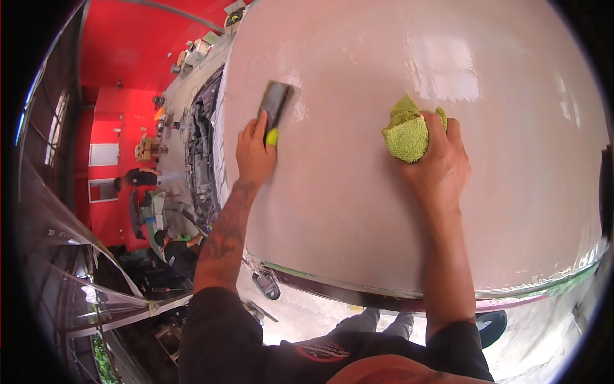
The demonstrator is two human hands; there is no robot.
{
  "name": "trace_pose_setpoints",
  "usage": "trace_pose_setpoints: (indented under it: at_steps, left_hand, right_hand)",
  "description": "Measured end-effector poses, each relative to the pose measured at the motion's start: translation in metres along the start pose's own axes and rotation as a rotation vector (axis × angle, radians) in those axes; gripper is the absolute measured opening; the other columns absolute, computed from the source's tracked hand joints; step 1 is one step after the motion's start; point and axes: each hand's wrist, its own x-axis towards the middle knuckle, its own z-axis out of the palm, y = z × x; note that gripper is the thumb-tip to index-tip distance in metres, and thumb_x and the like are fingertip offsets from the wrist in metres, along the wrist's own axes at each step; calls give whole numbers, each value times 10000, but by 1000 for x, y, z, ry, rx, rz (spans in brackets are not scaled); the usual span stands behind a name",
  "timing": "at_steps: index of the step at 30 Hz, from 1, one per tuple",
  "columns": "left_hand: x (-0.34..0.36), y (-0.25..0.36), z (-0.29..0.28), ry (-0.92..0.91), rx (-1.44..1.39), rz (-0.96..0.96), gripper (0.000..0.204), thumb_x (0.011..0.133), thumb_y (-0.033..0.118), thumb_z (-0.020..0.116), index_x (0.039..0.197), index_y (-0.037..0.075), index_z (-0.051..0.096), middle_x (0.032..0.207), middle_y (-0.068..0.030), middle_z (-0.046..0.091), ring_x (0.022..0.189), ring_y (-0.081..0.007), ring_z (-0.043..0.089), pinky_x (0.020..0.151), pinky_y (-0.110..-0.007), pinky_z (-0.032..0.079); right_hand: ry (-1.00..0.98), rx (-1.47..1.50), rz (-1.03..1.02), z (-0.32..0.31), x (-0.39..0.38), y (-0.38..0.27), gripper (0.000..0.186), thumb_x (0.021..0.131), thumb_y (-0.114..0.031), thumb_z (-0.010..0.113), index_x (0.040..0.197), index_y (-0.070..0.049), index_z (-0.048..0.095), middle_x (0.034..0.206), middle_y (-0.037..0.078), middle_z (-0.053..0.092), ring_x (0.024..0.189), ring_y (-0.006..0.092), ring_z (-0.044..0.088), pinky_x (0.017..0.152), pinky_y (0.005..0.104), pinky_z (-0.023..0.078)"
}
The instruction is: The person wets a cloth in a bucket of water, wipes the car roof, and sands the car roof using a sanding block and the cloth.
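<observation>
Beneath both hands spreads a broad, glossy grey-beige car panel (332, 211), with wet-looking shine in places. My left hand (256, 153) has its fingers closed around a flat, dark sanding block (276, 102), whose far end points away from me. A bright yellow-green spot (272, 136) shows by the thumb; I cannot tell whether it belongs to the block. My right hand (441, 153) grips a bunched yellow-green microfiber cloth (408, 137) against the panel. The palm side of that hand is hidden.
An open engine bay (203, 147) lies left of the panel. Two people, one standing (144, 177) and one lower down (181, 253), are by loose car parts near a red wall (128, 45). Clear plastic sheeting (77, 230) hangs at left. The panel's near edge (358, 291) curves before me.
</observation>
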Motion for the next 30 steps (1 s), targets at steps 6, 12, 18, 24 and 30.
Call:
trace_pose_setpoints:
  at_steps: [6, 12, 18, 24, 30]
  left_hand:
    - [84, -33, 20, -117, 55, -334, 515, 913, 151, 568, 1417, 73, 501, 1261, -211, 567, 1096, -397, 543, 947, -456, 467]
    - [-63, 17, -15, -87, 48, -83, 582, 900, 187, 637, 1449, 78, 475, 1273, -258, 522, 1104, -428, 515, 969, -494, 436]
    - [88, -85, 30, -116, 51, -419, 506, 936, 190, 579, 1422, 73, 501, 1178, -231, 631, 1018, -433, 614, 888, -501, 495]
    - [-33, -31, -8, -117, -11, -247, 542, 924, 175, 613, 1437, 53, 486, 1214, -241, 542, 1121, -409, 505, 998, -468, 412]
    - [34, -65, 9, -84, 39, -307, 511, 917, 193, 602, 1409, 77, 525, 1153, -252, 628, 1042, -441, 605, 909, -495, 493]
  right_hand:
    - [-18, -34, 12, -1, -1, 1, 405, 627, -72, 804, 989, -135, 632, 887, 97, 567, 766, 311, 628, 586, 437, 514]
    - [-13, 20, 29, -3, 3, -1, 404, 649, -92, 808, 1015, -141, 643, 910, 99, 580, 786, 313, 639, 603, 437, 520]
    - [6, -21, 3, 3, -2, -1, 459, 633, -101, 820, 1058, -134, 649, 930, 104, 587, 797, 322, 642, 616, 436, 524]
    - [-21, -64, 35, 2, 0, -6, 513, 607, -96, 823, 1089, -133, 650, 940, 103, 588, 797, 333, 644, 628, 428, 530]
    - [28, -49, 0, 8, -2, -2, 519, 607, -110, 835, 1092, -142, 653, 945, 97, 588, 777, 331, 648, 634, 421, 533]
